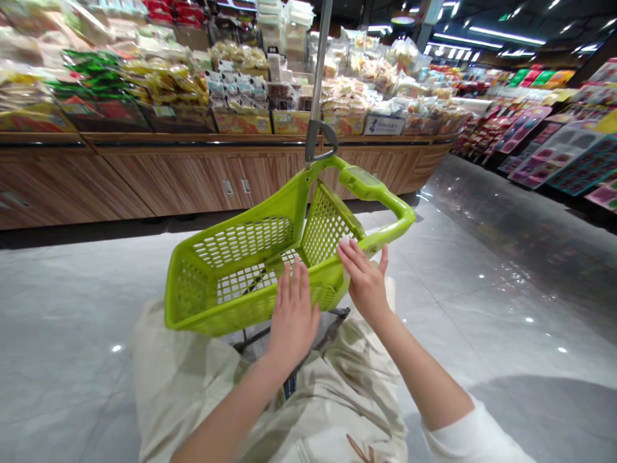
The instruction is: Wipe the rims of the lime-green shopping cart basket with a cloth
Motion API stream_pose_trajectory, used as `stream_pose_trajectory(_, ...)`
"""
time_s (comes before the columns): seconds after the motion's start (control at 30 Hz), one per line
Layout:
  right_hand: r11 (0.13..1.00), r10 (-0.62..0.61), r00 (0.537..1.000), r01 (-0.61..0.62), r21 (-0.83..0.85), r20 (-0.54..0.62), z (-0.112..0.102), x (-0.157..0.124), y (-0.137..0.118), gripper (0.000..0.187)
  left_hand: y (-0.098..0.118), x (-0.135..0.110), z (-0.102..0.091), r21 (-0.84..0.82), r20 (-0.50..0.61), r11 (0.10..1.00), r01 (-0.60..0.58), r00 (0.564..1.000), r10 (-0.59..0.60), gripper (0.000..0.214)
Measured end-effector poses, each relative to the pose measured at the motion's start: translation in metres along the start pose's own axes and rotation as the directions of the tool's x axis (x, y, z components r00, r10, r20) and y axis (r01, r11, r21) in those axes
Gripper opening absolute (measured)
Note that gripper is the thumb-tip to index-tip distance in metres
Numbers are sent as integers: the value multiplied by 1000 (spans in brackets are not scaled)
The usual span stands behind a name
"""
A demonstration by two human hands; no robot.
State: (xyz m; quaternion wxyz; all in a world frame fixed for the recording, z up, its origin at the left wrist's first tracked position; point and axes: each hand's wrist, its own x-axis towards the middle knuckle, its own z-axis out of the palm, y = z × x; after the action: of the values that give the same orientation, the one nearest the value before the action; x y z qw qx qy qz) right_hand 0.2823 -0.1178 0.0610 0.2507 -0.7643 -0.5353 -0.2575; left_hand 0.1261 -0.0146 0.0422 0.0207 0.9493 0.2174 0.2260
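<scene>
A lime-green shopping cart (193,315) with perforated walls stands sideways right in front of me, and nothing lies in its basket. Against its near side wall my left hand (294,315) is raised, fingers stretched out and close together. My right hand (364,276) is at the rear corner of the same wall, by the base of the cart's handle (398,212), with its fingers extended and thumb apart. Whether either palm touches the plastic is hard to tell. A grey metal pole (321,71) with a grey loop-shaped bracket (324,143) rises from the cart's far side.
Beyond the cart runs a wood-fronted display counter (193,180) stacked with packaged snacks. To the right an aisle of glossy tiled floor (482,276) leads back beside shelves of colourful packs (554,151). My beige-clad legs (178,366) are close to the cart.
</scene>
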Motion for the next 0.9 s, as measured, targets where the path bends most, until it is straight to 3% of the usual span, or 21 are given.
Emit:
stream_pose_trajectory(0.1,994,-97,995,98,-39,30,-22,5,24,72,18,18,6,-69,-26,989,-129,991,127,78)
stream_pose_trajectory(0.2,990,63,991,-76,-115,-115,-41,13,59,72,23,24,11,-59,-43,982,-180,983,178,78)
stream_pose_trajectory(0.3,966,187,958,-220,-136,-218,-39,16,59,71,22,22,13,-41,-44,984,-172,984,170,78)
stream_pose_trajectory(0.37,984,107,982,-127,-129,-155,-27,14,36,68,23,21,14,-36,-45,987,-160,986,158,80)
stream_pose_trajectory(0.43,995,-48,998,44,-88,-44,-17,10,17,66,25,21,15,-25,-53,988,-155,987,153,81)
stream_pose_trajectory(0.5,991,-117,993,117,-62,3,-16,8,16,67,26,21,16,-13,-57,987,-158,986,157,81)
stream_pose_trajectory(0.6,993,39,992,-52,-105,-119,-25,11,44,71,29,22,17,1,-63,988,-153,986,152,79)
stream_pose_trajectory(0.67,975,154,963,-184,-123,-220,-29,13,57,71,32,23,19,5,-65,989,-151,986,151,79)
stream_pose_trajectory(0.7,975,155,961,-186,-123,-229,-28,13,57,71,34,23,20,4,-64,988,-152,986,152,79)
stream_pose_trajectory(0.83,991,-114,993,113,-70,-11,-22,7,42,69,40,26,24,2,-61,989,-147,987,147,82)
stream_pose_trajectory(0.9,990,-124,992,125,-68,11,-25,7,49,70,40,26,25,-1,-63,990,-143,988,143,82)
